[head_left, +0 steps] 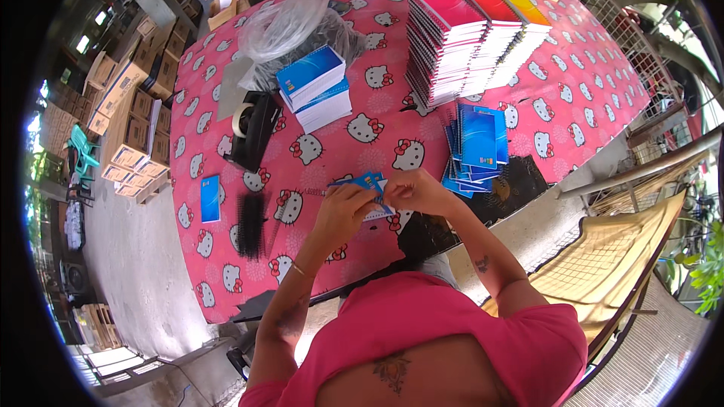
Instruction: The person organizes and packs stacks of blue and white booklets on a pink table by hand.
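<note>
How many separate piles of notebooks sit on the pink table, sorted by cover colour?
Blue-covered piles: 2, one stacked beside the tape dispenser, one fanned near the right hand
Red-covered stacks: 2
Yellow-covered stacks: 1
Total: 5 piles, leaving out the small far stacks at the table's top edge.

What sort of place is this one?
Likely a small notebook-binding workshop, partly open-air: tall stacks of spiral notebooks on a table with a pink cartoon-cat cloth, and cardboard boxes piled alongside.

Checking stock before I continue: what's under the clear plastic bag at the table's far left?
The clear plastic bag lies over a dark heap, beside the blue notebook stack. What the heap holds is covered.
</note>
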Motion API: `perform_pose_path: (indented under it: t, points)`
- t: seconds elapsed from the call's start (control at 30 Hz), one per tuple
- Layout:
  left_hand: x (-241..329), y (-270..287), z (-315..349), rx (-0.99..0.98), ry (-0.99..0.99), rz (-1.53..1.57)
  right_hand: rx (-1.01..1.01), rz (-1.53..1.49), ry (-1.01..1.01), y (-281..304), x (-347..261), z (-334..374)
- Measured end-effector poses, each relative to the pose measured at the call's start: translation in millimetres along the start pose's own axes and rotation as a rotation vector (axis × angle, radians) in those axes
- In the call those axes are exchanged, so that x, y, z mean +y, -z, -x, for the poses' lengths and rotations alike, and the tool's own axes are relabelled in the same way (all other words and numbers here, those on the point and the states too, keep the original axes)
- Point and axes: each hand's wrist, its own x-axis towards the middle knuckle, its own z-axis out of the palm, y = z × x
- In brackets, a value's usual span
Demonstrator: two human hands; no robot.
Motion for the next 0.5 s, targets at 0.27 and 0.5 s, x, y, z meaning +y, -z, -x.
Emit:
perform_pose_path:
  t: [0.27,0.5]
  points:
    - [30,17,-20,-0.030,0.012,-0.190,0.184,0.270,0.028,-13,-26,-3]
    - [51,30,-67,0.252,0.441,0.426,0.622,-0.343,0.070,-37,-54,-4]
